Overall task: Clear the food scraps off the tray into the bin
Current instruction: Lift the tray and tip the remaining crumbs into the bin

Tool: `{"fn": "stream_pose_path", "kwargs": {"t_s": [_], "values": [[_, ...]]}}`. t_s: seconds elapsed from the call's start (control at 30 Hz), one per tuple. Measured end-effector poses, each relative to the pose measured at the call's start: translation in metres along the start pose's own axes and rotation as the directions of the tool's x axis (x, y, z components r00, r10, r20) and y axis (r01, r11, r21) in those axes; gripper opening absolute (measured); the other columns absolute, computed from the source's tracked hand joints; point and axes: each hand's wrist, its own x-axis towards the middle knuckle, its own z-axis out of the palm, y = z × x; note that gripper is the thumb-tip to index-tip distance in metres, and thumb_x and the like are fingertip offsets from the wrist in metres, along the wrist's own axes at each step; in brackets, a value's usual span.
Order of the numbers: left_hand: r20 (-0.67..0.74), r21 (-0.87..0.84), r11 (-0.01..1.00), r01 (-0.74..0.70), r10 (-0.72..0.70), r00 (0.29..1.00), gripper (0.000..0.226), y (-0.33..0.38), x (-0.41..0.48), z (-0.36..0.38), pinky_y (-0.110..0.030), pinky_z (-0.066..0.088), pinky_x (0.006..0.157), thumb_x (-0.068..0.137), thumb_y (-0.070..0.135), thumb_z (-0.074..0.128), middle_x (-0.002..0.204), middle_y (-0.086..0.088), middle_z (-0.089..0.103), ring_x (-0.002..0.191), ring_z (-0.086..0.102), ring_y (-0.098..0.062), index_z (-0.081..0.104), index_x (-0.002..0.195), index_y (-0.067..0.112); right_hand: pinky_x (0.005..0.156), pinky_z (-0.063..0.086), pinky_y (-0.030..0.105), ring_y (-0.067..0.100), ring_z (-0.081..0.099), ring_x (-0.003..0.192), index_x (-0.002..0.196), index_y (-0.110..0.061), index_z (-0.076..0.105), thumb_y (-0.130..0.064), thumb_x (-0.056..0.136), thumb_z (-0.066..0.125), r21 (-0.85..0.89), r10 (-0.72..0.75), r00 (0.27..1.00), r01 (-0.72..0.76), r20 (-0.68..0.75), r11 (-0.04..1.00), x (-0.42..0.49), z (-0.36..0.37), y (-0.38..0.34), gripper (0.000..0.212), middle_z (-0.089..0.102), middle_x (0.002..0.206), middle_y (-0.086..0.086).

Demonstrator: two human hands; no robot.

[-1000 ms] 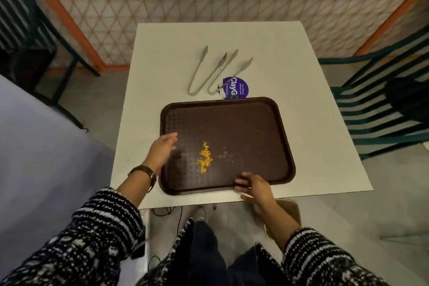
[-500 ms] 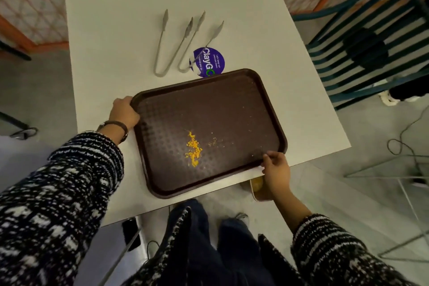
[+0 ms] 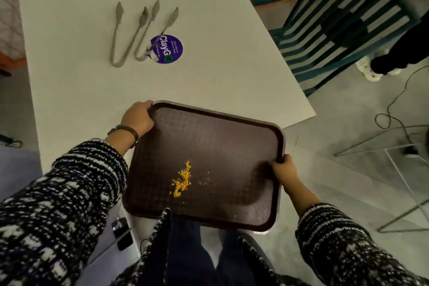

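A dark brown tray point(image 3: 222, 137) is lifted off the white table point(image 3: 209, 76), mostly out past the table's near edge and over my lap. Yellow food scraps point(image 3: 182, 180) lie near its middle, with a few pale crumbs point(image 3: 204, 181) beside them. My left hand point(image 3: 138, 118) grips the tray's far left corner. My right hand point(image 3: 283, 169) grips its right rim. No bin shows in the head view; the tray hides the floor under it.
Two metal tongs point(image 3: 130, 35) and a round purple sticker point(image 3: 167, 49) lie on the table's far part. A green slatted chair point(image 3: 336, 23) stands to the right. Cables point(image 3: 394, 109) and a wire frame point(image 3: 406, 169) are on the floor at right.
Both hands took hold of the tray and pulled it off the table toward me and to the right. The view swung downward. The tan container seen under the table edge is now hidden.
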Motion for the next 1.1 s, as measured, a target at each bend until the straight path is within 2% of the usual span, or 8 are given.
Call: {"fn": "stream_pose_path", "kwargs": {"t_s": [0.17, 0.33, 0.57, 0.67, 0.77, 0.87, 0.93, 1.1], "values": [[0.056, -0.010, 0.996, -0.093, 0.093, 0.994, 0.053, 0.074, -0.019, 0.062, -0.039, 0.044, 0.101, 0.082, 0.002, 0.052, 0.126, -0.020, 0.058, 0.115, 0.056, -0.036, 0.052, 0.133, 0.018, 0.075, 0.051, 0.036, 0.027, 0.062, 0.085, 0.115, -0.008, 0.055, -0.007, 0.088, 0.049, 0.353, 0.133, 0.950, -0.232, 0.283, 0.906, -0.021, -0.090, 0.102, 0.028, 0.067, 0.098, 0.010], [0.092, -0.175, 0.960, -0.218, 0.236, 0.967, 0.054, 0.189, -0.058, 0.150, -0.034, 0.030, 0.111, 0.088, 0.002, 0.048, 0.143, -0.017, 0.041, 0.130, 0.042, -0.031, 0.040, 0.141, 0.010, 0.046, 0.051, 0.016, 0.010, 0.064, 0.047, 0.073, 0.002, 0.060, 0.010, 0.086, 0.037, 0.559, 0.156, 0.944, -0.300, 0.291, 0.773, -0.044, -0.191, 0.202, 0.027, 0.067, 0.055, 0.004], [0.012, -0.398, 0.876, -0.273, 0.303, 0.953, 0.047, 0.267, -0.190, 0.242, -0.011, 0.022, 0.105, 0.089, 0.005, 0.052, 0.141, -0.003, 0.043, 0.131, 0.039, -0.013, 0.047, 0.135, 0.017, 0.083, 0.050, 0.043, 0.037, 0.062, 0.100, 0.119, 0.005, 0.053, 0.006, 0.070, 0.046, 0.646, 0.200, 0.945, -0.322, 0.257, 0.692, -0.072, -0.259, 0.316, 0.050, 0.067, 0.109, 0.021], [-0.027, -0.452, 0.881, -0.142, 0.145, 0.989, 0.052, 0.243, -0.250, 0.273, -0.012, 0.025, 0.105, 0.089, 0.005, 0.054, 0.140, -0.004, 0.039, 0.126, 0.039, -0.011, 0.042, 0.138, 0.017, 0.075, 0.056, 0.040, 0.033, 0.065, 0.094, 0.114, 0.001, 0.056, 0.009, 0.066, 0.045, 0.700, 0.196, 0.943, -0.331, 0.268, 0.633, -0.078, -0.255, 0.336, 0.050, 0.070, 0.102, 0.014], [0.221, -0.492, 0.844, 0.212, -0.114, 0.969, 0.065, 0.212, -0.289, 0.314, -0.014, 0.024, 0.100, 0.088, 0.006, 0.058, 0.145, -0.008, 0.031, 0.130, 0.037, -0.015, 0.027, 0.144, 0.011, 0.072, 0.053, 0.040, 0.032, 0.061, 0.083, 0.097, -0.005, 0.059, 0.008, 0.064, 0.050, 0.687, 0.239, 0.917, -0.397, 0.318, 0.609, -0.074, -0.232, 0.347, 0.037, 0.066, 0.090, 0.012], [0.526, -0.454, 0.723, 0.521, -0.254, 0.812, 0.073, 0.182, -0.299, 0.364, -0.026, 0.029, 0.108, 0.088, 0.012, 0.060, 0.150, -0.010, 0.032, 0.134, 0.035, -0.019, 0.018, 0.147, 0.010, 0.050, 0.048, 0.029, 0.025, 0.049, 0.060, 0.073, -0.007, 0.051, 0.010, 0.070, 0.050, 0.653, 0.341, 0.884, -0.466, 0.318, 0.598, -0.056, -0.191, 0.347, 0.017, 0.052, 0.069, 0.009], [0.658, -0.350, 0.699, 0.624, -0.291, 0.694, 0.071, 0.171, -0.294, 0.391, -0.032, 0.030, 0.110, 0.091, 0.016, 0.056, 0.148, -0.011, 0.035, 0.136, 0.035, -0.025, 0.014, 0.148, 0.007, 0.052, 0.044, 0.033, 0.026, 0.046, 0.061, 0.079, -0.004, 0.052, 0.016, 0.077, 0.040, 0.638, 0.400, 0.869, -0.488, 0.292, 0.596, -0.035, -0.160, 0.345, 0.023, 0.053, 0.068, 0.009], [0.726, -0.177, 0.670, 0.721, -0.405, 0.556, 0.077, 0.145, -0.270, 0.447, -0.035, 0.032, 0.111, 0.092, 0.022, 0.053, 0.151, -0.015, 0.030, 0.136, 0.036, -0.030, 0.004, 0.148, 0.001, 0.050, 0.058, 0.030, 0.028, 0.055, 0.072, 0.096, -0.003, 0.050, 0.018, 0.078, 0.034, 0.671, 0.468, 0.839, -0.517, 0.276, 0.532, 0.016, -0.101, 0.343, 0.032, 0.057, 0.084, 0.011]]}}
